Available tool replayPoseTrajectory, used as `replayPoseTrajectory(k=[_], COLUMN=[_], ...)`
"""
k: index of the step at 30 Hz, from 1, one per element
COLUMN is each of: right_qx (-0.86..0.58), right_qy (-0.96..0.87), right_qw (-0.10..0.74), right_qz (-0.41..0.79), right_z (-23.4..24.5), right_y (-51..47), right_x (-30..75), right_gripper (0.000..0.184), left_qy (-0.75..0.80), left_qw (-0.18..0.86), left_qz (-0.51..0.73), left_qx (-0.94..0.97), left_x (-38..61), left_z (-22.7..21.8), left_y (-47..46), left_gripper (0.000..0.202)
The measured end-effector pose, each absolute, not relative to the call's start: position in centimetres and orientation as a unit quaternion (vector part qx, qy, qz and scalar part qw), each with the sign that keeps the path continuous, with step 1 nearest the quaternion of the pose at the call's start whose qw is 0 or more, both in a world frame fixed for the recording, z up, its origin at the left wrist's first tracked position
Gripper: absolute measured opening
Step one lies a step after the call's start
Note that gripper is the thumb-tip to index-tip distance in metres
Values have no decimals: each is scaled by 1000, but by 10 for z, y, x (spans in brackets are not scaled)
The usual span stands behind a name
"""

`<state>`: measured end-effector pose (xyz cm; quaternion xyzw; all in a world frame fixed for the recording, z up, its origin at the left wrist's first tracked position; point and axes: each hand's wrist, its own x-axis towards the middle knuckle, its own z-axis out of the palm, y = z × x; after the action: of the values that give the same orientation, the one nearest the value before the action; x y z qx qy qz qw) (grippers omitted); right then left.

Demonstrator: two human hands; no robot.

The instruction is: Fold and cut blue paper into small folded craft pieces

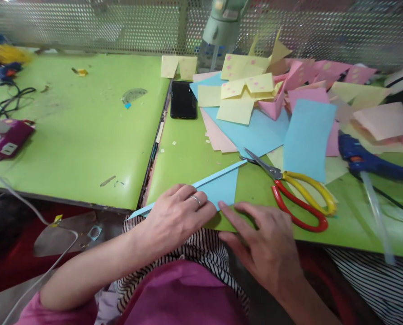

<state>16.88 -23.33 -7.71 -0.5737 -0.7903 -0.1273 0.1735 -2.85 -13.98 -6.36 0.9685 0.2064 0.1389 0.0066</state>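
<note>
A piece of light blue paper [223, 187] with a narrow raised or folded strip [218, 174] along its far side lies at the table's front edge. My left hand [181, 214], with a ring on one finger, is closed over the paper, fingers together and pressing on it; its fingertips are partly hidden. My right hand [262, 239] is open, fingers apart, its index fingertip at the paper's near edge. Just beyond lie scissors [278, 174] with one red and one yellow handle, blades apart and tips near the strip's end.
Blue, pink and yellow papers, some folded, pile up behind a blue sheet [308, 140]. A blue glue gun [374, 158] lies right, a black phone [183, 100] and a bottle [220, 36] at the back. Left of the table seam are a protractor [134, 95] and a purple box [10, 137].
</note>
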Motion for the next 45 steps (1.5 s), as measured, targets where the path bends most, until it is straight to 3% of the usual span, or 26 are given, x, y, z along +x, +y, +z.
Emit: replayPoseTrajectory(k=[13,19,23,30,40,45], right_qx=[-580,-599,-590,-618,-618,-629], right_qy=[-781,-743,-748,-729,-724,-721], right_qw=[157,276,293,295,306,292], right_qz=[-171,-113,-79,-16,21,1], right_z=[-78,-79,-79,-80,-74,-73], right_y=[-241,-233,-222,-213,-210,-205], right_x=[180,162,155,154,146,146], right_gripper=[44,22,10,11,4,8], left_qy=[202,212,218,226,218,225], left_qw=[-5,-26,4,111,135,97], left_qz=[126,167,170,139,139,179], left_qx=[971,963,961,958,957,953], left_x=[-25,-25,-28,-36,-37,-42], left_z=[-59,-62,-63,-58,-53,-51], left_y=[-144,-135,-131,-124,-122,-123], left_gripper=[7,13,12,17,16,22])
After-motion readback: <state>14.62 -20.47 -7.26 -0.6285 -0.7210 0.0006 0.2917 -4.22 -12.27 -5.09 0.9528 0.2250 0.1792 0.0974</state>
